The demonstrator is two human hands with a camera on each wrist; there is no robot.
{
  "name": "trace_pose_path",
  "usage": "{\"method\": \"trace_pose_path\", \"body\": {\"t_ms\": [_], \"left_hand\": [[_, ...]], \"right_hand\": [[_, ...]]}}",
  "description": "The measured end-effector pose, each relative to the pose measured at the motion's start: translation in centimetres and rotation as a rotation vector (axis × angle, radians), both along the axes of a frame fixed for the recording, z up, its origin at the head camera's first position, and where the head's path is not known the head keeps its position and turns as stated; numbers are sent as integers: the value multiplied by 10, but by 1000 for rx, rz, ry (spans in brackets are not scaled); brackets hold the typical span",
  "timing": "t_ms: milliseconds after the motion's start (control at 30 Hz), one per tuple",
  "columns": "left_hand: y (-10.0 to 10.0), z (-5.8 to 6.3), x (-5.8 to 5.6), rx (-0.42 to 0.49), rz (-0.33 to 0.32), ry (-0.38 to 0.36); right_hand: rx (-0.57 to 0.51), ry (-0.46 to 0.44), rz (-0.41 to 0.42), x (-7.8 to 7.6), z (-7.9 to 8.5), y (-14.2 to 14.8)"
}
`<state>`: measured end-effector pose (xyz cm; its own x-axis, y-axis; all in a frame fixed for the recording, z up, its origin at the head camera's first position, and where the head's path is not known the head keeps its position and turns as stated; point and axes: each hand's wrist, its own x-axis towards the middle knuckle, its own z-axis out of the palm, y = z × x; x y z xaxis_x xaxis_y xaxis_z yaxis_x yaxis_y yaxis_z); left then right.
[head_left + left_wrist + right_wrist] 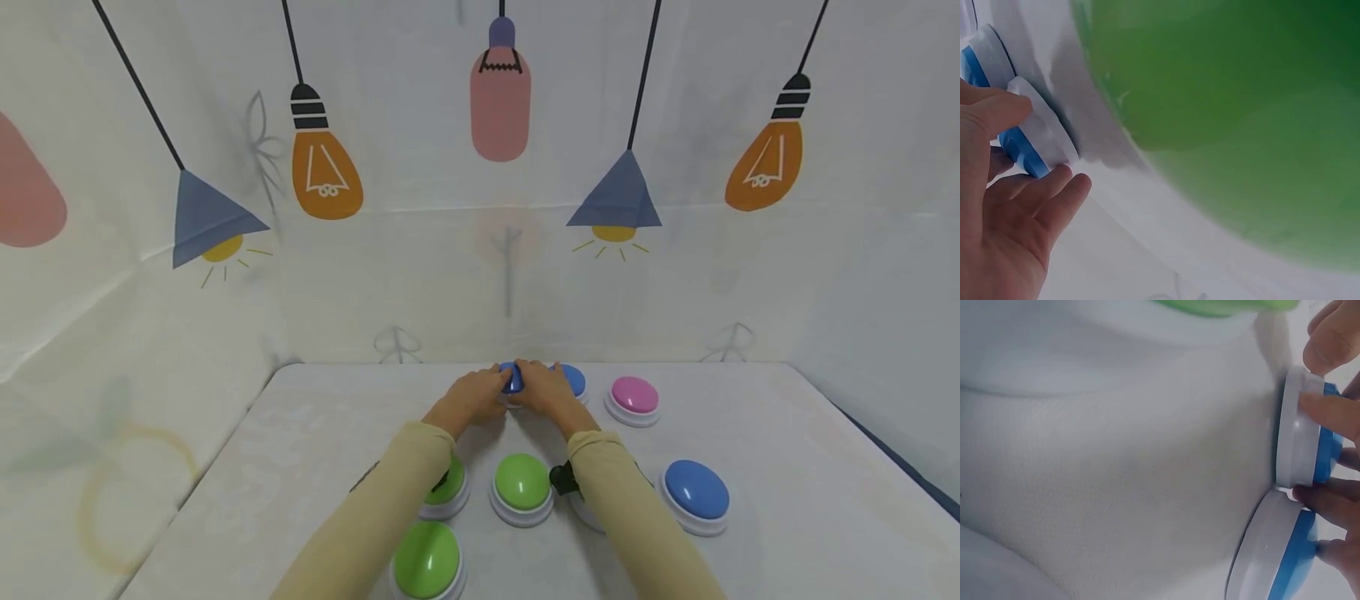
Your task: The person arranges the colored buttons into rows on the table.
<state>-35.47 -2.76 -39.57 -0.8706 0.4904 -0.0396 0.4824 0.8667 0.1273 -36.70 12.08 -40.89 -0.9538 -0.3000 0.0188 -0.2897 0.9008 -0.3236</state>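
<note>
Blue button (512, 380) gripped by fingers of left hand (477, 398) and right hand (546, 390) near far edge of surface (337, 408). Second blue button (574, 381), pink button (634, 394) already set alongside; release judged outstanding.

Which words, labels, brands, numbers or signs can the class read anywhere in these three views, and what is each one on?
None: no readable text in any view.
The green buttons, pink button and blue buttons show plain domes.
The backdrop shows printed lamps and bulbs, without visible lettering.
Parts covered by hands or sleeves can't be checked.
</note>
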Motion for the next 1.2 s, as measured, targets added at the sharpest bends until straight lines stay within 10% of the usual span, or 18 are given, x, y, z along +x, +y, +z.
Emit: {"method": "trace_pose_path", "body": {"t_ms": [1200], "left_hand": [[-23,8,11,29,-56,147]], "right_hand": [[-220,53,42,6,16,5]]}}
